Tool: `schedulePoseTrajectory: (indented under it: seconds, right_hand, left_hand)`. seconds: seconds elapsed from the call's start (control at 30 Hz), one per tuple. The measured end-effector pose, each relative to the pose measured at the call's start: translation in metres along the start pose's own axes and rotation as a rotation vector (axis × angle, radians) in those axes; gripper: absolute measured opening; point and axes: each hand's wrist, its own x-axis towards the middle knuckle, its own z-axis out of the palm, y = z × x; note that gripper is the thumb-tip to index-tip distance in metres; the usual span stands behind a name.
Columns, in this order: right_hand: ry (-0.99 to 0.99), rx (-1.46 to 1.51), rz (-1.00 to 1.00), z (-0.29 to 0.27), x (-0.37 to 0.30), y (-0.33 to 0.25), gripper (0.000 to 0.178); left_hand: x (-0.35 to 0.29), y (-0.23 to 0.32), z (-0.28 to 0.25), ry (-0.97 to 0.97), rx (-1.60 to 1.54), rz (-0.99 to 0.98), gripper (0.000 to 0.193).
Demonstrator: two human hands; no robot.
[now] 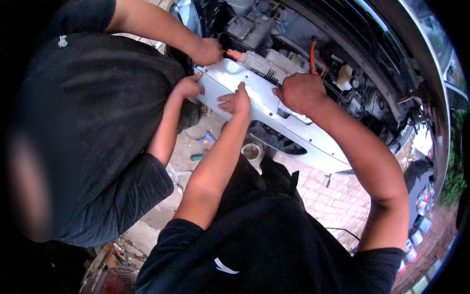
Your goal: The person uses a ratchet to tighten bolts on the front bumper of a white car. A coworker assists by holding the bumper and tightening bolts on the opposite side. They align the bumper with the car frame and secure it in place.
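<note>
A silver car bumper lies across the front of an open engine bay. My left hand rests against its front face, thumb pointing up and the other fingers spread toward the left. Farther right, my right hand is closed over the bumper's upper edge, beside a cut-out, with its fingertips hidden behind the panel. At the left end, a co-worker has one hand at the bumper's top corner and the other hand on its outer face.
Orange cables and a fluid reservoir sit in the engine bay behind the bumper. On the paved floor stand a round container and a blue-handled tool. Several cans are at the far right. The co-worker stands close on my left.
</note>
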Motion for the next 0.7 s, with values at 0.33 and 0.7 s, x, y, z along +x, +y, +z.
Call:
schedulePoseTrajectory:
  seconds: [0.33, 0.7]
  right_hand:
    - [-0.01, -0.12, -0.048, -0.008, 0.0, -0.007, 0.035]
    - [0.178, -0.127, -0.18, 0.013, -0.005, -0.003, 0.024]
  left_hand:
    - [0.015, -0.007, -0.014, -0.131, 0.081, -0.005, 0.138]
    - [0.026, -0.034, -0.068, -0.48, 0.01, 0.252, 0.116]
